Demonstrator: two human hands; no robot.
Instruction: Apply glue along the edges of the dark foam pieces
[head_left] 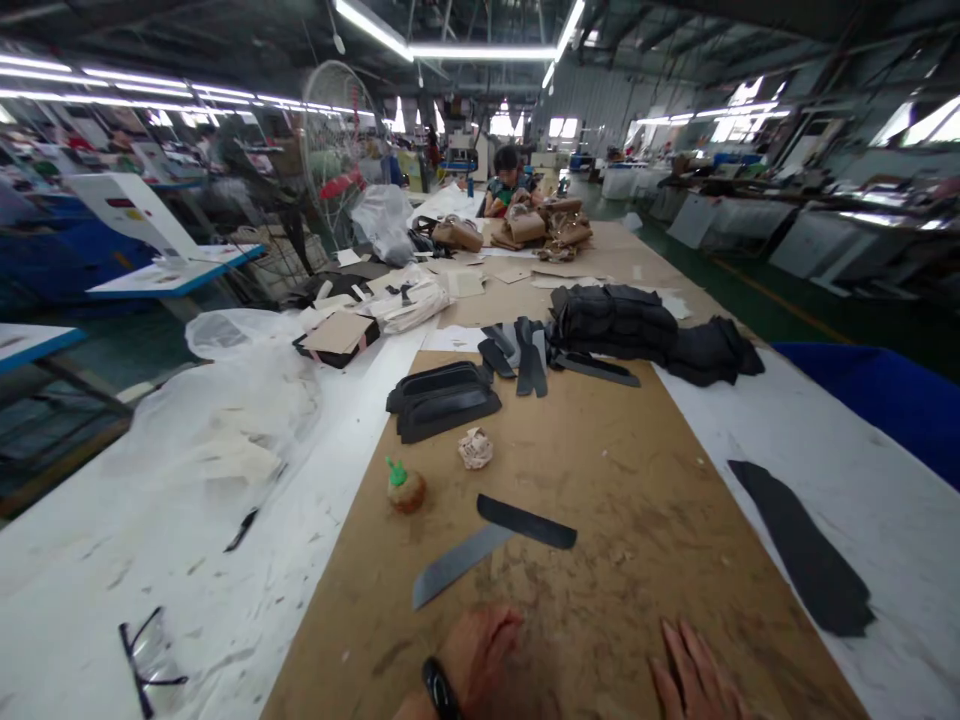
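Note:
My left hand (484,650), with a black band (439,688) at the wrist, is low over the brown board (585,600). Its fingers are curled in, and what they hold, if anything, is hidden. To the right, my right hand (694,672) rests on the board with fingers stretched out and nothing in them. Just beyond my left hand lie a grey strip (457,568) and a black strip (527,522), their ends overlapping. Past these stand a small round pot with a green tip (406,487) and a crumpled beige wad (475,448).
Stacked black pieces (444,400), loose strips (525,355) and a dark padded bundle (615,320) sit farther up. Glasses (150,660) and plastic bags (225,410) lie left; a long black piece (802,550) and blue bin (877,400) are right. A person (506,180) sits at the far end.

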